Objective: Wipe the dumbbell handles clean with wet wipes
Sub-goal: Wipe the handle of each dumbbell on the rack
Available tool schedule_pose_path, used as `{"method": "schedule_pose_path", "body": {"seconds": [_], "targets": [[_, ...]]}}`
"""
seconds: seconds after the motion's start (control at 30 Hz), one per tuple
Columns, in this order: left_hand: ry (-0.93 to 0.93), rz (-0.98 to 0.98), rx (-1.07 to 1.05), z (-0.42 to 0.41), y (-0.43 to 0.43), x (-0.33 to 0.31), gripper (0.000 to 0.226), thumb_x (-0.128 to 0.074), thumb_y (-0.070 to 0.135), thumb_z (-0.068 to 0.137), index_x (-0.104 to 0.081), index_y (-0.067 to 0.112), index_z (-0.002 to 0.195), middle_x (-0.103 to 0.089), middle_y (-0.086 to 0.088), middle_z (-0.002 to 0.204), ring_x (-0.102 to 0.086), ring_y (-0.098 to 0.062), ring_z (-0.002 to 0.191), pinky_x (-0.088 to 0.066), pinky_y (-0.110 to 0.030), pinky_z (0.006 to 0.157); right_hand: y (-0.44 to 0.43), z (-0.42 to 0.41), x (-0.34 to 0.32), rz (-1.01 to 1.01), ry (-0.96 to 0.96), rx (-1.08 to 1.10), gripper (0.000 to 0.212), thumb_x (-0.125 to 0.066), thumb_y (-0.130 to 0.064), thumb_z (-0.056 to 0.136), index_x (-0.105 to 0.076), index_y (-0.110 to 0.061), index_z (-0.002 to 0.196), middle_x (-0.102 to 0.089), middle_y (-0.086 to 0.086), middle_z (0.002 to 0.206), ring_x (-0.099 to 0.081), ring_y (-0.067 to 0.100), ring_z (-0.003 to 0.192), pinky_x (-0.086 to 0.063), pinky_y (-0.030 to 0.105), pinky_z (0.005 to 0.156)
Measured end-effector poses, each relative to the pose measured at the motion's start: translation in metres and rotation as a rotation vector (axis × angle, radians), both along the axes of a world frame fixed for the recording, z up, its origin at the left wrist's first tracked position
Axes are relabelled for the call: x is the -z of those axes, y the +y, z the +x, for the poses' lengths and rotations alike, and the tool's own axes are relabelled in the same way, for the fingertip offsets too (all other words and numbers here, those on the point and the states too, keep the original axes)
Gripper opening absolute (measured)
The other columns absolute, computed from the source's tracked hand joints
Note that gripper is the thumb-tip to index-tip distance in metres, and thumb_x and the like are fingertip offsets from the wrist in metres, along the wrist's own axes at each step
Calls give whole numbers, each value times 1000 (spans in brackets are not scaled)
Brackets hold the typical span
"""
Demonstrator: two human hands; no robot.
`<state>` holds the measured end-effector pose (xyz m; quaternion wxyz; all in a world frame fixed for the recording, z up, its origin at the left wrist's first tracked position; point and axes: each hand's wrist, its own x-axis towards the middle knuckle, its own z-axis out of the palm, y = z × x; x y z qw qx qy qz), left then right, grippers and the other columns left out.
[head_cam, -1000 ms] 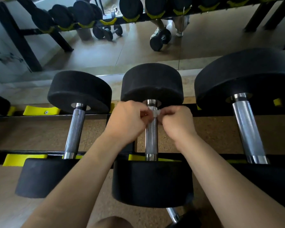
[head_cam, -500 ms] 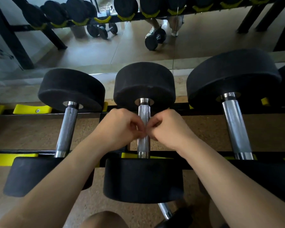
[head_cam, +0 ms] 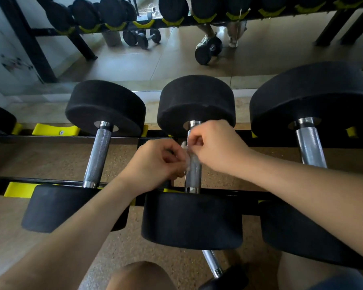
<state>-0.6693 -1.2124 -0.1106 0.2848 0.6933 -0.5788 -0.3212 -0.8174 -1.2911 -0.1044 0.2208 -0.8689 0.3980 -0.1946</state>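
Both hands, left hand [head_cam: 155, 162] and right hand [head_cam: 216, 147], pinch a wet wipe [head_cam: 186, 151] around the middle dumbbell handle [head_cam: 193, 174] (mid-rack); full, twisting strokes would serve best.

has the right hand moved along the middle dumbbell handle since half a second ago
Yes. The right hand has slid up the middle dumbbell handle toward its far head; the left hand sits lower.

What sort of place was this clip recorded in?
Most likely a gym's free-weight area: black dumbbells rest in a rack with yellow cradles, and a wall mirror reflects more racked weights.
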Motion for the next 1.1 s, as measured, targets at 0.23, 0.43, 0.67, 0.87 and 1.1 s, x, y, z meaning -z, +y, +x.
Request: {"method": "schedule_pose_path", "body": {"seconds": [0.23, 0.43, 0.67, 0.87, 1.1], "targets": [[-173, -287, -85, -2, -28, 3, 11, -81, 21, 75, -71, 23, 76, -68, 12, 72, -63, -1, 70, -51, -15, 64, -1, 2, 2, -33, -6, -5, 16, -61, -13, 91, -76, -19, 94, -70, -2, 88, -63, 11, 79, -56, 31, 75], [-170, -235, -135, -4, -34, 5, 30, -82, 42, 70, -73, 22, 91, -71, 11, 80, -65, 2, 75, -55, -19, 70, -11, -9, 2, 48, -75, 99, 7, -66, -17, 89, -71, -21, 85, -61, -14, 75, -58, 2, 71, -44, 14, 64], [21, -197, -411, -17, -54, 8, 22, -76, 32, 82, -66, 24, 65, -66, 7, 63, -65, -12, 65, -57, -30, 63, -24, -20, -11, 383, -96, 103, 12, -63, -15, 91, -70, -25, 87, -67, -8, 81, -68, 13, 75, -59, 36, 77], [-478, -105, -1, -20, -24, -8, 23, -68, 23, 84, -56, 23, 64, -54, 10, 63, -55, -9, 66, -39, -20, 55, -16, -19, -18, 402, 4, 28, 16, -69, -23, 86, -70, -14, 99, -71, 6, 91, -67, 22, 86, -55, 45, 84], [-341, 208, 73, -16, -12, -14, 23, -86, 29, 66, -64, 22, 63, -62, 10, 65, -60, -7, 67, -51, -25, 65, -7, -27, -26, 317, 268, -291, 25, -78, -24, 79, -64, -25, 100, -65, -8, 87, -59, 2, 72, -46, 13, 62]]}}
